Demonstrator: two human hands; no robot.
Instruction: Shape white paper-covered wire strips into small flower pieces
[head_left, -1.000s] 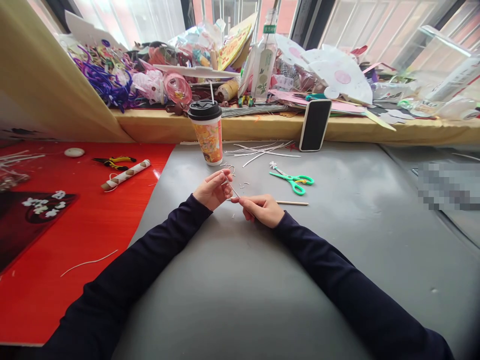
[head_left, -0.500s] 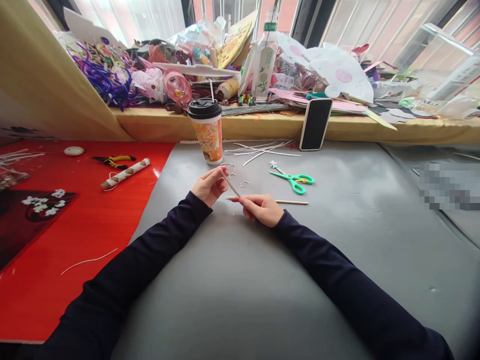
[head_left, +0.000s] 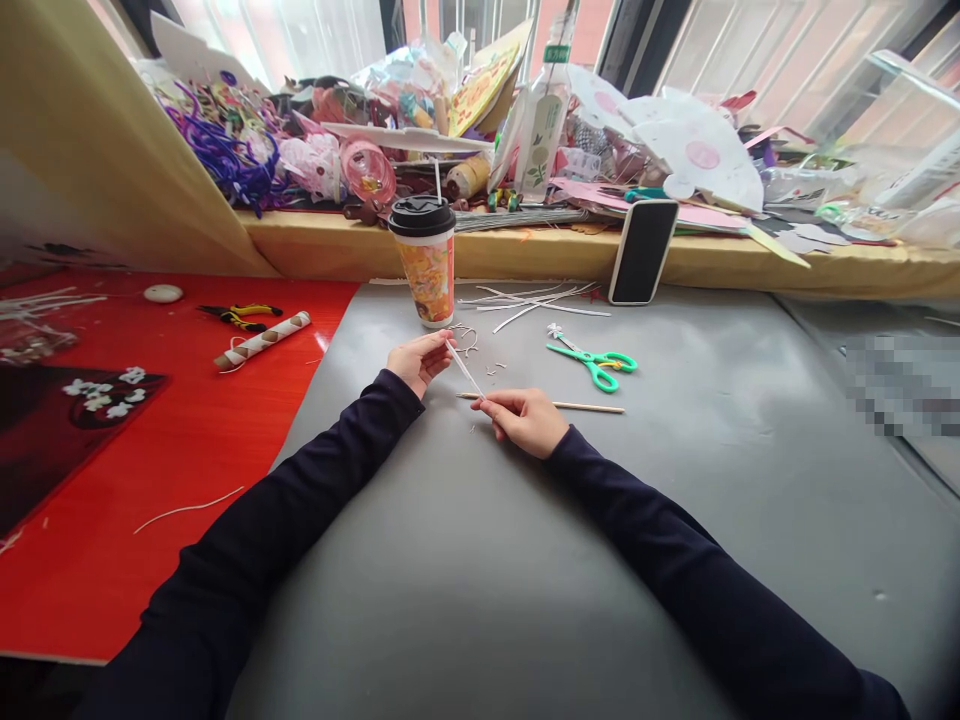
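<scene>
Left hand (head_left: 417,362) and right hand (head_left: 523,420) pinch a white strip (head_left: 465,369) between them — uneven pull could kink or tear it.

Matt cloth sleeves (head_left: 675,530) cross smooth, faintly shiny grey sheeting (head_left: 465,600); glossy red tabletop (head_left: 225,430) lies at nine o'clock, plastic scissors (head_left: 589,357) at three, wooden stick (head_left: 589,407) at four.

White strip (head_left: 466,369), thin, straight, slanted, pinched near both ends; possibly doubled.
</scene>
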